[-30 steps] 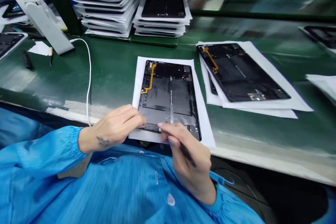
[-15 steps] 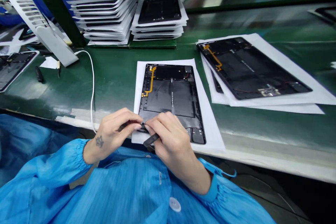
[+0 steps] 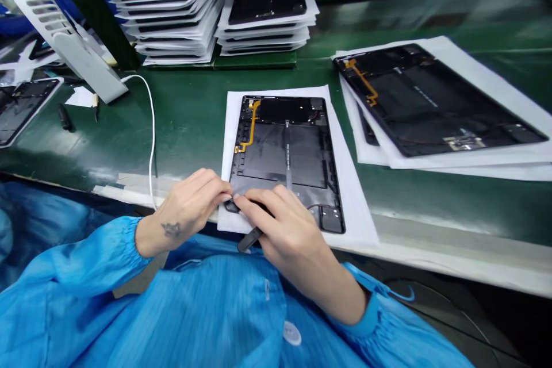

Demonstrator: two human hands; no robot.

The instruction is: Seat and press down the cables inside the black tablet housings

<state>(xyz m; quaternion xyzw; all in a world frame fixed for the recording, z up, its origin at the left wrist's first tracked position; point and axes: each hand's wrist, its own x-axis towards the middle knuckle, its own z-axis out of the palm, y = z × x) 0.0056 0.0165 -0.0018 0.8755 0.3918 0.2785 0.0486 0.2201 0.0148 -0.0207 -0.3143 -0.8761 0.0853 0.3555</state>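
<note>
A black tablet back housing [image 3: 267, 152] lies on a white sheet [image 3: 353, 207] in front of me, with an orange flex cable [image 3: 253, 123] along its left side. At its near left corner my left hand [image 3: 185, 207] is closed in a pinch; what the fingertips hold is too small to make out. My right hand [image 3: 288, 221] meets it there, thumb and index finger pressed down at the same corner. Under its curled fingers it keeps a dark slim tool [image 3: 249, 240], whose end sticks out toward me; its tip is hidden.
A second housing [image 3: 431, 98] lies on white sheets at right. Tall stacks of sheet-separated housings [image 3: 172, 17] stand behind. At left are a white slotted stand [image 3: 81, 57] with a white cable [image 3: 153, 126], a small black tool [image 3: 64, 118] and another tablet part [image 3: 28, 106].
My left fingertips have drawn together at the housing's corner, where a small black piece showed between the hands before. The right index finger has stretched toward them. The view has shifted slightly.
</note>
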